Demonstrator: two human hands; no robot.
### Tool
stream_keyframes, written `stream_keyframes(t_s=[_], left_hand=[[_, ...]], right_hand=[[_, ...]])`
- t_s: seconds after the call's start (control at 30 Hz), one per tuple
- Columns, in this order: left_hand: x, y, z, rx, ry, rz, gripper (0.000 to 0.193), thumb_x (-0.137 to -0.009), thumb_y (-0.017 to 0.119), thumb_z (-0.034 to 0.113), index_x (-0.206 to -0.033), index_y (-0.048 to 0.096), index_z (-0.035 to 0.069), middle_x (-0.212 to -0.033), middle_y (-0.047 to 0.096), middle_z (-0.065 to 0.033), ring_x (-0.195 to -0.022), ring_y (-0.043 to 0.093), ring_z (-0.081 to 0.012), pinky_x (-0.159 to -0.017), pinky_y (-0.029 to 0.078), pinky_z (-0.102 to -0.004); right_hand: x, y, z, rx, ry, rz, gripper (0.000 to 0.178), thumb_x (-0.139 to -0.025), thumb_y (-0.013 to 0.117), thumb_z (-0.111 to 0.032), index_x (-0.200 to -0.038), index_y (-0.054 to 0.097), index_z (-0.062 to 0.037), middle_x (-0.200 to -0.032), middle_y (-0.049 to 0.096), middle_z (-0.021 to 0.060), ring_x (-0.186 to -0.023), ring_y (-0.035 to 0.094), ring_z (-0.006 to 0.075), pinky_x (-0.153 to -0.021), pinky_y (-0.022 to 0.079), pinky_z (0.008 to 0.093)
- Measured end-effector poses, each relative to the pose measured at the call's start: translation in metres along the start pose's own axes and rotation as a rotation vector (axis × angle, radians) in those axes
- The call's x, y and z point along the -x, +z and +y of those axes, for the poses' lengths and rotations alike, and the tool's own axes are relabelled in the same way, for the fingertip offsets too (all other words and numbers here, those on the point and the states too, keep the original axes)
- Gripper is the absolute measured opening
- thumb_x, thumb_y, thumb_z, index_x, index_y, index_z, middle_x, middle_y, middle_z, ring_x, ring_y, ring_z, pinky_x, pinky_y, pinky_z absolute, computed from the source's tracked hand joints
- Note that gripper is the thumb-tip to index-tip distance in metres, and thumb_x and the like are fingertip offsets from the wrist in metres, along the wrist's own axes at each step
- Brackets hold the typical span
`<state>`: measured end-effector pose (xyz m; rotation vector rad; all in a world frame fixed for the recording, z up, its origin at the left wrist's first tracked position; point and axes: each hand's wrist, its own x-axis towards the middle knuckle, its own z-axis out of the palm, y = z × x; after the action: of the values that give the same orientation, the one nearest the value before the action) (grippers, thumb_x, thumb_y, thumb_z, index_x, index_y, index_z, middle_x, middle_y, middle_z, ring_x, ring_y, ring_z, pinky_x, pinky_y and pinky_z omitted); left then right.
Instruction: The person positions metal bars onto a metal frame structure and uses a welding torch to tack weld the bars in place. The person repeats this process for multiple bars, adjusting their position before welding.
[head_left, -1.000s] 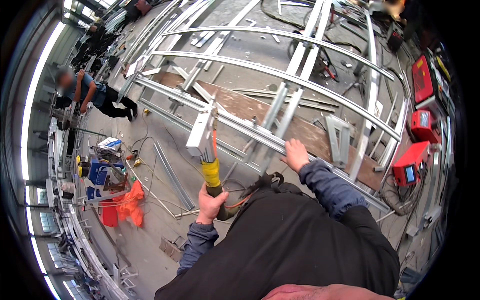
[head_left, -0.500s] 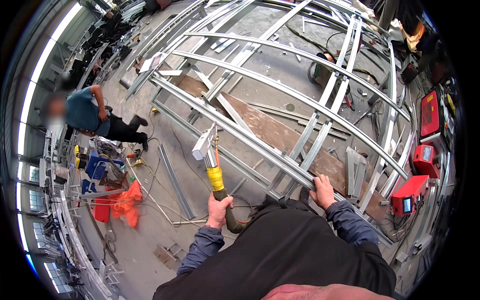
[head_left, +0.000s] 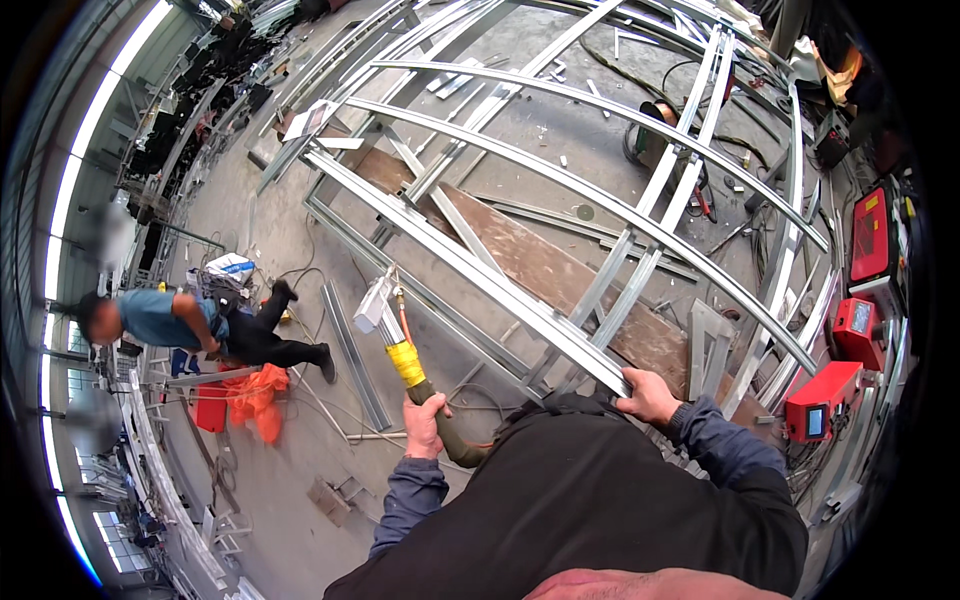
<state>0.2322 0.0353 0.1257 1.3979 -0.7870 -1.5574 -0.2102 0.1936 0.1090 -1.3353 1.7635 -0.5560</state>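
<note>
My left hand [head_left: 423, 427] is closed around the green-sleeved grip of a handheld torch [head_left: 404, 362], which has a yellow-taped neck. Its silvery boxy head [head_left: 374, 305] points up and away, and an orange line runs along its side. My right hand [head_left: 648, 396] is wrapped over the near end of a long galvanized steel channel [head_left: 500, 277], thumb on top. That channel stretches to the far left along the near side of a metal frame. Curved rails [head_left: 600, 203] of the frame arch across beyond it.
A brown board [head_left: 545, 262] lies beneath the frame. On the right stand red machines [head_left: 824, 402] with cables. At left, another person [head_left: 180, 322] walks near orange cloth [head_left: 262, 400]. A loose channel [head_left: 356, 358] and hoses lie on the floor.
The other person has moved nearer, past the blue items on the left. My left hand and the torch have shifted slightly left. My right hand has moved slightly lower in view, at the channel's end.
</note>
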Motion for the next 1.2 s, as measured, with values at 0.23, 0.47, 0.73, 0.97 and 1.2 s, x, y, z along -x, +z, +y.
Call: stream_keyframes(t_s=[0.23,0.47,0.73,0.97,1.2], left_hand=[[0.001,0.002,-0.008,-0.044,-0.013,-0.034,0.042,-0.092,0.076,0.002,-0.129,0.058,0.002,-0.088,0.067,-0.0062,-0.064,0.065,-0.0185,-0.062,0.059,-0.0364],[0.0,0.025,-0.003,-0.052,-0.023,0.011,0.031,-0.09,0.075,0.002,-0.116,0.06,0.004,-0.085,0.066,-0.0052,-0.062,0.065,-0.0178,-0.06,0.058,-0.0349],[0.011,0.048,0.007,-0.141,-0.014,0.087,0.029,-0.086,0.076,0.004,-0.11,0.06,0.007,-0.085,0.064,-0.0035,-0.062,0.063,-0.0163,-0.059,0.056,-0.0336],[0.025,0.065,0.014,-0.153,0.01,0.101,0.03,-0.087,0.076,0.005,-0.112,0.059,0.006,-0.084,0.063,-0.0033,-0.062,0.063,-0.0167,-0.059,0.055,-0.0342],[0.035,0.08,0.013,-0.219,0.001,0.067,0.047,-0.088,0.074,0.007,-0.131,0.057,-0.001,-0.087,0.063,-0.0051,-0.064,0.062,-0.0166,-0.061,0.057,-0.0328]], right_hand=[[0.042,-0.037,0.008,-0.163,0.117,-0.196,0.049,-0.081,0.078,-0.027,-0.117,0.068,0.0039,-0.095,0.07,0.0277,-0.089,0.07,0.0415,-0.083,0.055,0.0469],[0.07,-0.061,0.025,-0.245,0.115,-0.179,0.04,-0.083,0.076,-0.021,-0.113,0.066,0.0038,-0.086,0.066,0.0216,-0.078,0.065,0.0268,-0.076,0.054,0.0425],[0.082,-0.079,0.046,-0.285,0.123,-0.169,0.051,-0.082,0.078,-0.02,-0.124,0.068,0.0059,-0.088,0.068,0.0198,-0.081,0.067,0.0234,-0.079,0.056,0.0403],[0.054,-0.095,0.079,-0.273,0.061,-0.109,0.059,-0.082,0.078,-0.022,-0.133,0.068,0.0064,-0.099,0.073,0.0243,-0.09,0.073,0.0283,-0.086,0.058,0.0408],[-0.048,-0.154,0.086,-0.045,-0.011,0.03,0.047,-0.08,0.077,-0.026,-0.117,0.071,0.0034,-0.097,0.072,0.0294,-0.088,0.072,0.0454,-0.084,0.059,0.0482]])
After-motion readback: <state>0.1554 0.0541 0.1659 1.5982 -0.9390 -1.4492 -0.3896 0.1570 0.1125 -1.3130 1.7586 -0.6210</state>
